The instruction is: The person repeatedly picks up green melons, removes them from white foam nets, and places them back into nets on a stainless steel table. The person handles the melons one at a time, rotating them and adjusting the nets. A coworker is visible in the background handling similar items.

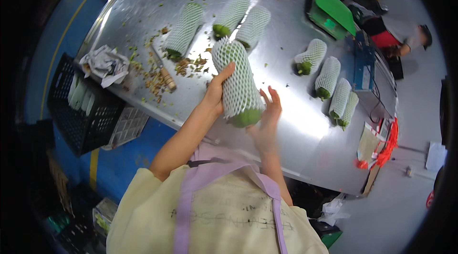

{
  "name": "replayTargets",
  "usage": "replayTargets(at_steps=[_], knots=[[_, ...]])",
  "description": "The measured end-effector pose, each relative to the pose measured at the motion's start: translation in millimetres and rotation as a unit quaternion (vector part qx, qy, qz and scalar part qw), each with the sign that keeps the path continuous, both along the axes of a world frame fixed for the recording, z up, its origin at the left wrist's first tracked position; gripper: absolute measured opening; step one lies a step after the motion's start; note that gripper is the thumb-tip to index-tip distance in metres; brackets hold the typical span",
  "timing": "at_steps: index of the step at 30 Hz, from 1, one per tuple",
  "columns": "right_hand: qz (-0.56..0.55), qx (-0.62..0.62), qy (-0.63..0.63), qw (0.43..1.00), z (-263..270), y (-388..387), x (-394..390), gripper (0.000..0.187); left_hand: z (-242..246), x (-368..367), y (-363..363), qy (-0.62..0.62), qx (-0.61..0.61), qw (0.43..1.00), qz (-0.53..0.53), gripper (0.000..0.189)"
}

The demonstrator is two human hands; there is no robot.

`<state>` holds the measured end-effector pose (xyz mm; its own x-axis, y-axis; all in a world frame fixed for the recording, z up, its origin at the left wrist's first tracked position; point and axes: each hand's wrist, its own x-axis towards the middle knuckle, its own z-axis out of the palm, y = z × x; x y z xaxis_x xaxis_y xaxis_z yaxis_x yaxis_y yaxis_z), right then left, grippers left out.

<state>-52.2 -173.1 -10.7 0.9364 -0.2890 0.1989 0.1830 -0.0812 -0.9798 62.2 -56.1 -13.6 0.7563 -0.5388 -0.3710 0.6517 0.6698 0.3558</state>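
A green papaya in a white foam net sleeve [239, 78] is gripped by my left hand [216, 93], thumb on top of the net. Its bare green end points towards me. My right hand [266, 118] is blurred beside that end, fingers apart; whether it touches the fruit is unclear. Beyond lie three more netted fruits: one on the left [184, 30], one in the middle [232, 12] and one behind the held fruit [254, 26]. Several smaller netted fruits, among them one at the near end of the row [347, 110], lie to the right.
On the steel table [286, 139] are a wooden-handled knife [164, 71], scattered trimmings [154, 84], crumpled paper [105, 64] and a green weighing scale [331, 12]. A black crate [84, 118] stands at the left edge. Red plastic strips [388, 144] lie at the right edge. Another person [397, 39] is beyond.
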Motion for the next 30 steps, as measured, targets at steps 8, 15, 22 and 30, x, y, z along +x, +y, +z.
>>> replayTargets(at_steps=[8,15,22,30], knots=[[0.008,-0.196,-0.035,0.98,-8,0,-8,0.075,-18,-17,-12,-0.024,0.09,0.986,-0.136,0.041],[-0.096,-0.211,-0.022,0.973,-23,-5,-14,0.054,-13,-23,-30,-0.101,0.176,0.961,-0.188,0.051],[-0.095,-0.212,0.09,0.968,-17,-37,8,0.078,-18,-2,-50,-0.205,0.259,0.919,-0.214,0.064],[-0.142,0.213,0.02,0.966,-27,-107,87,0.071,-17,125,-75,-0.511,0.655,0.557,-0.009,0.075]])
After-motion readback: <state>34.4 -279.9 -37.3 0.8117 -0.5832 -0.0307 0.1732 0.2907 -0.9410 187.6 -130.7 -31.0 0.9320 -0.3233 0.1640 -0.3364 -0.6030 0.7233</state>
